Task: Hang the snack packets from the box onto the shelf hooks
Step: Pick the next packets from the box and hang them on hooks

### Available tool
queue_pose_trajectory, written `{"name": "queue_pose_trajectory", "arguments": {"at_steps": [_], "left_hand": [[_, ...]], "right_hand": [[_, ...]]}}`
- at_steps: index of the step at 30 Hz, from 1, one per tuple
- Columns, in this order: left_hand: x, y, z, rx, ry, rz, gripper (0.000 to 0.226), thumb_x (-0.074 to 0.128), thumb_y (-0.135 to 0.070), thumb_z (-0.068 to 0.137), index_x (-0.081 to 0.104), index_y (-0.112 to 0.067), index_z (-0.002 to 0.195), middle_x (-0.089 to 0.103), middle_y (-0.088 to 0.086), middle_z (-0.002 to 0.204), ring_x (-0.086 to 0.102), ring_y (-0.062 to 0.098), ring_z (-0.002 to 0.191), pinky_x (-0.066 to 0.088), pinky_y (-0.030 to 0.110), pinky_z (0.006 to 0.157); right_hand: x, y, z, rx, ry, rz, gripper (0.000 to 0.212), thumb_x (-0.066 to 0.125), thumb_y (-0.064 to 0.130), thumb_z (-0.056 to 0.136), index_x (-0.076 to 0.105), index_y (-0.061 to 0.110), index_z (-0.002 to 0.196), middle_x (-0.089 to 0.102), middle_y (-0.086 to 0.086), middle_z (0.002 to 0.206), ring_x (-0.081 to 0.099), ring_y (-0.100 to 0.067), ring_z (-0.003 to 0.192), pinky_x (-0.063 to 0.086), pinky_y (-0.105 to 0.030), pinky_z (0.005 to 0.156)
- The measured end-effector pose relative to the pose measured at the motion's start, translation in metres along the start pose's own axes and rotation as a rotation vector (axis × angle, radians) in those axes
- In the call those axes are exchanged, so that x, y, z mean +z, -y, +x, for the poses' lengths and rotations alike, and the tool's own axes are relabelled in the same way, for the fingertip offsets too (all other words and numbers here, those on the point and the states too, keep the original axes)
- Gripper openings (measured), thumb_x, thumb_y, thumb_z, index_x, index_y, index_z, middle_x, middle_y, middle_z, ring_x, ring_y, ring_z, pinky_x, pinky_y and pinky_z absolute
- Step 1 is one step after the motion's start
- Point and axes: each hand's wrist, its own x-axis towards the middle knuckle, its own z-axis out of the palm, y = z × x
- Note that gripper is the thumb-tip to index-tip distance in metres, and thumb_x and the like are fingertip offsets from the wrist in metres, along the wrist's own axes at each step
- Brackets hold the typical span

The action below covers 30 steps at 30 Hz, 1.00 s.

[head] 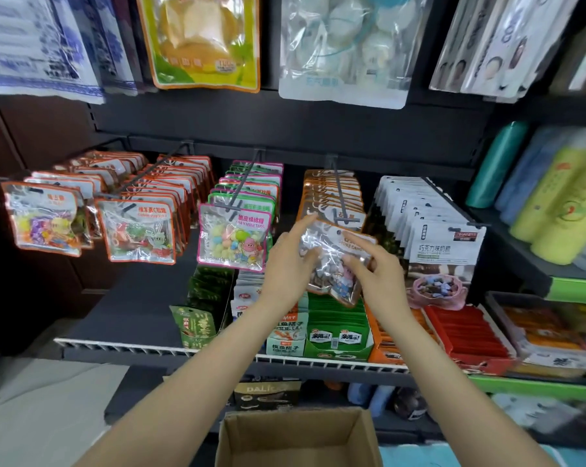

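Both the left hand (293, 261) and right hand (374, 267) pinch the orange-edged snack packet (335, 261) between them, just below the hook (339, 192).

The pink-edged packet (233, 242) reads "MIAN"; the black box (267, 394) reads "DALI".

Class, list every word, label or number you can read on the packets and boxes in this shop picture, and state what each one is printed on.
"巧克力味奶糖" – front white packet on the right-hand hook.
"脆皮绵绵糖" – pink-edged packet.
"亲嘴烧" – green display box on the lower shelf.
"DALI", partly legible – dark box below the shelf.
The packet held by the left hand and right hand, and all other packets, are too blurred to read.
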Motion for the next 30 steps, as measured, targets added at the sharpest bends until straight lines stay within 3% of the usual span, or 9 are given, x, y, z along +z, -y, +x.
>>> {"name": "queue_pose_trajectory", "arguments": {"at_steps": [3,7,11,15,17,20,23,27,30], "left_hand": [[0.003,-0.002,0.003,0.012,0.026,0.118,0.055,0.055,-0.019,0.094,0.035,-0.032,0.143,0.050,0.002,0.094,0.042,0.002,0.059,0.034,0.006,0.055],[0.004,0.001,0.002,0.018,0.037,0.206,0.057,0.054,-0.020,0.095,0.030,-0.034,0.145,0.048,0.002,0.092,0.042,0.003,0.061,0.029,0.012,0.052],[0.007,0.003,0.007,-0.019,0.061,0.240,0.059,0.052,-0.020,0.096,0.025,-0.035,0.146,0.047,0.004,0.098,0.047,0.010,0.065,0.035,0.019,0.054],[0.014,0.002,0.026,-0.090,0.120,0.212,0.070,0.055,-0.011,0.093,0.019,-0.034,0.148,0.041,0.011,0.120,0.045,0.015,0.086,0.040,0.018,0.081],[0.016,0.002,0.035,-0.129,0.166,0.185,0.074,0.054,-0.009,0.092,0.013,-0.033,0.150,0.036,0.015,0.132,0.048,0.022,0.102,0.031,0.011,0.077],[0.017,0.003,0.043,-0.168,0.193,0.181,0.076,0.055,-0.014,0.092,0.010,-0.032,0.151,0.036,0.018,0.136,0.047,0.026,0.115,0.029,0.014,0.080],[0.015,-0.001,0.037,-0.144,0.182,0.230,0.078,0.056,-0.014,0.092,0.008,-0.033,0.150,0.027,0.021,0.145,0.041,0.031,0.126,0.033,0.023,0.096],[0.010,-0.001,0.007,-0.116,0.097,0.246,0.073,0.057,-0.018,0.092,0.015,-0.034,0.149,0.004,0.016,0.156,0.016,0.032,0.144,0.032,0.039,0.109],[0.005,0.004,-0.028,-0.103,0.097,0.259,0.064,0.056,-0.020,0.092,0.024,-0.028,0.147,0.021,0.009,0.150,0.039,0.027,0.130,0.041,0.032,0.099]], "right_hand": [[0.000,0.002,0.005,0.010,-0.026,-0.049,0.039,0.056,0.012,0.093,0.054,0.029,0.128,0.054,-0.001,0.100,0.049,0.013,0.058,0.037,-0.001,0.062],[0.005,-0.001,0.007,0.028,-0.017,-0.028,0.041,0.056,0.010,0.092,0.055,0.034,0.126,0.054,-0.002,0.098,0.054,-0.011,0.076,0.047,-0.016,0.076],[0.012,-0.002,0.015,0.033,-0.047,-0.087,0.040,0.054,0.008,0.093,0.056,0.024,0.129,0.047,-0.001,0.097,0.045,-0.001,0.074,0.035,-0.001,0.069],[0.022,-0.006,0.033,0.067,-0.027,-0.195,0.040,0.053,0.009,0.093,0.055,0.019,0.132,0.044,-0.008,0.114,0.050,-0.015,0.093,0.035,-0.013,0.081],[0.028,-0.009,0.042,0.086,-0.016,-0.275,0.038,0.057,0.012,0.091,0.055,0.019,0.127,0.037,-0.010,0.131,0.054,-0.024,0.104,0.042,-0.024,0.090],[0.037,-0.012,0.046,0.117,-0.025,-0.398,0.047,0.064,0.015,0.085,0.049,0.025,0.128,0.024,-0.007,0.143,0.046,-0.030,0.120,0.043,-0.043,0.099],[0.040,-0.014,0.042,0.134,0.029,-0.441,0.057,0.065,0.015,0.085,0.041,0.029,0.135,0.011,-0.009,0.150,0.033,-0.032,0.133,0.036,-0.052,0.105],[0.026,-0.006,0.021,0.129,0.044,-0.330,0.055,0.061,0.017,0.090,0.041,0.024,0.140,0.014,-0.011,0.152,0.026,-0.027,0.139,0.027,-0.036,0.113],[0.015,0.002,-0.014,0.125,0.083,-0.284,0.036,0.057,0.021,0.093,0.054,0.019,0.129,0.040,-0.006,0.137,0.042,-0.019,0.127,0.033,-0.023,0.099]]}}
